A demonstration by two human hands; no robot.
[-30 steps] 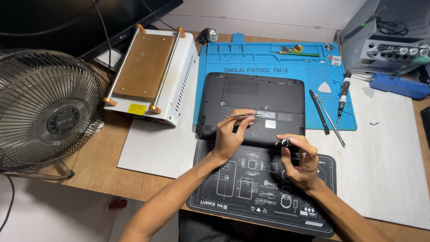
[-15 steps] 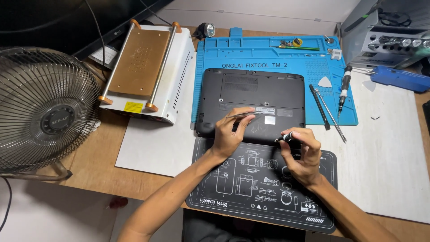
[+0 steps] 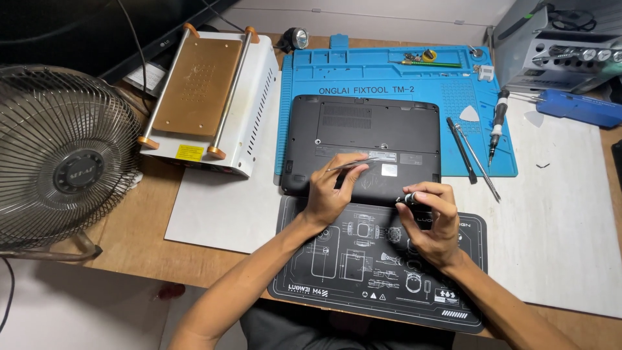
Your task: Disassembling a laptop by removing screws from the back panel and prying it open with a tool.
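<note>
At the far left stands a metal-cage fan (image 3: 61,165), and beside it a white box-shaped machine with a copper-coloured top plate (image 3: 207,97). Next comes the blue work mat (image 3: 395,71), with a black laptop (image 3: 363,139) lying bottom-up across its near edge and overlapping the dark printed mat (image 3: 382,266) in front.

The left hand (image 3: 330,191) rests on the laptop's base and pinches a pair of slim metal tweezers (image 3: 353,164), tips pointing right along the casing. The right hand (image 3: 431,223) is closed around a small dark screwdriver (image 3: 408,198), its tip at the laptop's near edge — whether it sits in a screw head is too small to tell.

To do this well, I judge the driver should stay square to the screw with light downward pressure, while the tweezers wait close by to lift the screw clear (it is tiny and easily lost).

Further right lie a black spudger (image 3: 461,149), a thin metal rod (image 3: 478,163) and a second screwdriver (image 3: 497,126).
</note>
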